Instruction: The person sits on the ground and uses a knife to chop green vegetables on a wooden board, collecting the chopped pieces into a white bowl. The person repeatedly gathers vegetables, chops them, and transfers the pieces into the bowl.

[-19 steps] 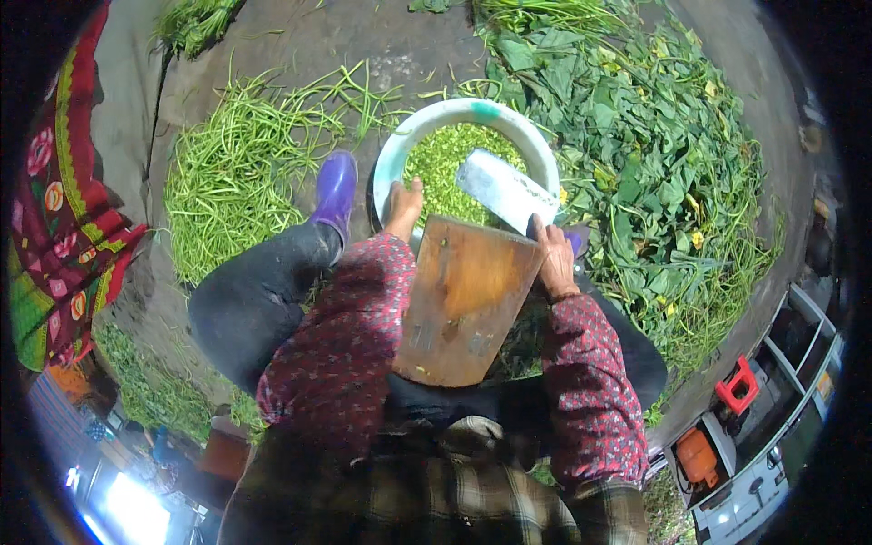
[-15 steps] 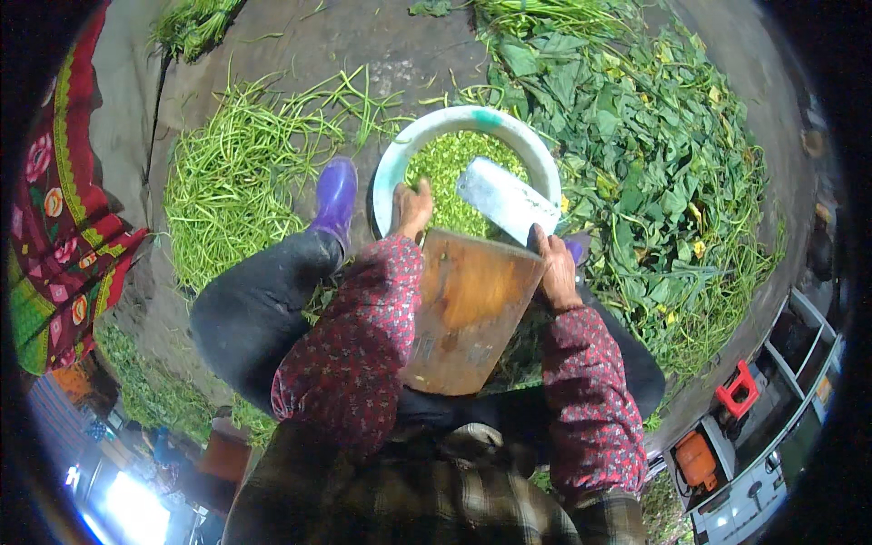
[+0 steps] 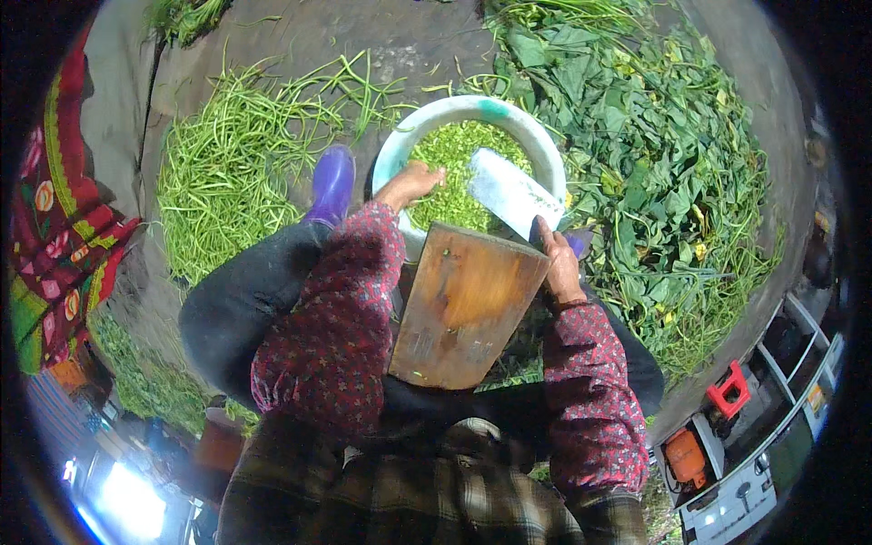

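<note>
In my right hand is a cleaver with a broad pale blade, its handle hidden by my grip. The blade tilts over a white and green basin holding finely chopped green stems. My left hand reaches over the basin's left rim with fingers stretched toward the chopped pieces, nothing visible in it. A wooden cutting board leans between my forearms, its upper edge at the basin's near side.
Long green stems lie heaped on the left. A big pile of leafy greens spreads on the right. A purple boot stands left of the basin. A red patterned cloth lies at the far left, and a red stool stands lower right.
My left hand has moved from the basin's left inner side up and inward over the chopped stems, and its forearm has come away from the board. My right hand still holds the cleaver.
</note>
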The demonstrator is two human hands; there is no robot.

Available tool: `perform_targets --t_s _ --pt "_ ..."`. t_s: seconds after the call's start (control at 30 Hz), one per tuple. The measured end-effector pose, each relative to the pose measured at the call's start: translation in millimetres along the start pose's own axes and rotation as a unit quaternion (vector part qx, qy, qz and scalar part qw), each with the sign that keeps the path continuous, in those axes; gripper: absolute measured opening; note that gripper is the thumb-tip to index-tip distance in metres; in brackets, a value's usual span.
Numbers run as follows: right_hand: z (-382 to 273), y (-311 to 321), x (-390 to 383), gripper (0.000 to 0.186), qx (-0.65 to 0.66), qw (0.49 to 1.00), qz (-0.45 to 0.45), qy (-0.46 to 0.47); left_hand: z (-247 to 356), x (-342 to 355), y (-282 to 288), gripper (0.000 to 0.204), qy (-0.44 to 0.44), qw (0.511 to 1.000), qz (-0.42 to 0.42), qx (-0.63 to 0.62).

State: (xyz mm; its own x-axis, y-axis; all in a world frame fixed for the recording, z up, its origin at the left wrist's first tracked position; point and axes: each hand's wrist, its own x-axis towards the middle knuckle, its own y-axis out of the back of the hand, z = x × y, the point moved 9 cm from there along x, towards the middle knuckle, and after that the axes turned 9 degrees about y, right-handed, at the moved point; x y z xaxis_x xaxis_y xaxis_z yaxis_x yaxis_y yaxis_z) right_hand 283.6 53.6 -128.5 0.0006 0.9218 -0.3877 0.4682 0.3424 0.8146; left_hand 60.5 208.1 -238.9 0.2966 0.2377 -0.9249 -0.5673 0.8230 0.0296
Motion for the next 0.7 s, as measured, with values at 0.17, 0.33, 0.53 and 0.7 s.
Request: perform_targets --t_s 0.17,0.33,0.53,0.7 --pt "7 19 -9 0.048 -0.070 0.997 -0.011 0.001 -6 -11 12 0.025 0.035 0.991 0.005 -0.133" --pt "-33 98 -10 0.043 0.048 0.999 0.006 0.011 -26 -9 35 0.021 -0.070 0.959 0.243 0.131" --pt "-44 115 -36 0.042 0.122 0.991 -0.034 -0.049 -62 -9 -35 0.022 0.056 0.906 0.232 0.350" --pt "-38 102 -38 0.038 0.096 0.994 -0.042 -0.043 -44 -14 -51 0.017 -0.068 0.852 0.258 0.451"
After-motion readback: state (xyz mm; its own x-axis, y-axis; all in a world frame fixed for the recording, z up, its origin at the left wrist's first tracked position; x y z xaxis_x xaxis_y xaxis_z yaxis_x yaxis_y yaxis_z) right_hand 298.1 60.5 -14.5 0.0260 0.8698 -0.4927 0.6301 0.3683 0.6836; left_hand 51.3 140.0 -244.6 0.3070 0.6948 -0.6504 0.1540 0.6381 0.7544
